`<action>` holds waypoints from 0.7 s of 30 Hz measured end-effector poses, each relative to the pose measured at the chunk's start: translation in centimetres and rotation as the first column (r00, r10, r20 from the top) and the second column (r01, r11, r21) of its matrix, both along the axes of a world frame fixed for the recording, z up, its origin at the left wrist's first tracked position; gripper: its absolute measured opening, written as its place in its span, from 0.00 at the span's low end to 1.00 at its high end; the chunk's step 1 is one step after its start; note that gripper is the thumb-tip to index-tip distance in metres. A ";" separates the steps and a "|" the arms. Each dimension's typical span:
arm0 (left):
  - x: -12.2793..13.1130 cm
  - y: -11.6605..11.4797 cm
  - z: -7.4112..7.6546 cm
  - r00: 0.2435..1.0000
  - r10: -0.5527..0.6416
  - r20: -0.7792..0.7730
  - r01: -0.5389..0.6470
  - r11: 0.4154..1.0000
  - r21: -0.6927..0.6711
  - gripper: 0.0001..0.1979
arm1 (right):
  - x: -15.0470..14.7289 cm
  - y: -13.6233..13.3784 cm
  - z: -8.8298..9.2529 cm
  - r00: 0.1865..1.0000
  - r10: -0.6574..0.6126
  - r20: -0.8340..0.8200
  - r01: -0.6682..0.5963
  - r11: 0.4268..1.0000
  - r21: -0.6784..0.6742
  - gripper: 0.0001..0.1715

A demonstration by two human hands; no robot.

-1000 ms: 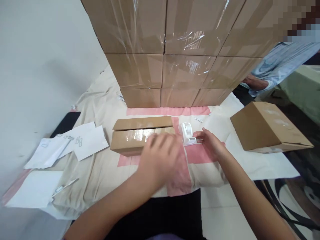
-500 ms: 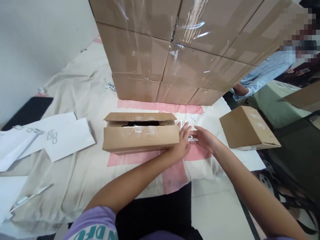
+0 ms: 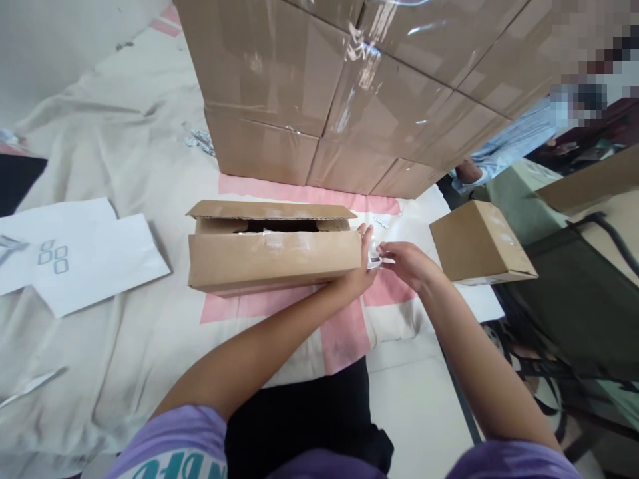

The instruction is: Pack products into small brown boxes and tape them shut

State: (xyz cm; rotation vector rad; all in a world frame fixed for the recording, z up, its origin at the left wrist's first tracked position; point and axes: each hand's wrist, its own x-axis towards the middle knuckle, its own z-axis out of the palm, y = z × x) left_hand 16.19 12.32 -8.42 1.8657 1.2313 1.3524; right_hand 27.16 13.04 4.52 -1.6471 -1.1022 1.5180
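Cream-and-pink cloth [image 3: 150,159] is seen in the head view, backed by a stack of taped cartons [image 3: 269,66]. On it, a small white tape dispenser [image 3: 374,259] is placed just beside the right end of a long carton [image 3: 274,259], whose top is left partly open. The dispenser is flanked by the left hand [image 3: 360,271], its fingers extended; whether it is gripped cannot be told. By the right hand [image 3: 412,265], thumb and fingertips are brought close together at the dispenser's front; whether tape is pinched cannot be made out. The dispenser is judged light, stiff and easily slid on cloth, so it is best steadied by its body. The carton is judged stiff-walled but bendable at the flaps, best held by its ends.
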 end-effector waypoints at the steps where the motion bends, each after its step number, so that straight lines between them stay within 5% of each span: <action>1: 0.0 0.0 0.0 1.000 0.005 0.005 -0.005 1.000 0.006 0.49 | -0.2 -0.5 -0.4 0.999 -0.035 -0.001 0.035 0.999 0.013 0.10; 11: -0.8 -0.8 1.7 0.993 -0.026 0.115 0.024 1.000 0.015 0.46 | -0.6 -5.6 -3.1 0.964 -0.228 -0.136 0.243 0.964 0.107 0.15; 21: -1.5 -1.2 3.2 0.988 -0.032 0.152 0.043 0.997 -0.071 0.46 | -2.7 -7.2 -5.0 0.899 -0.386 -0.207 0.423 0.889 0.176 0.19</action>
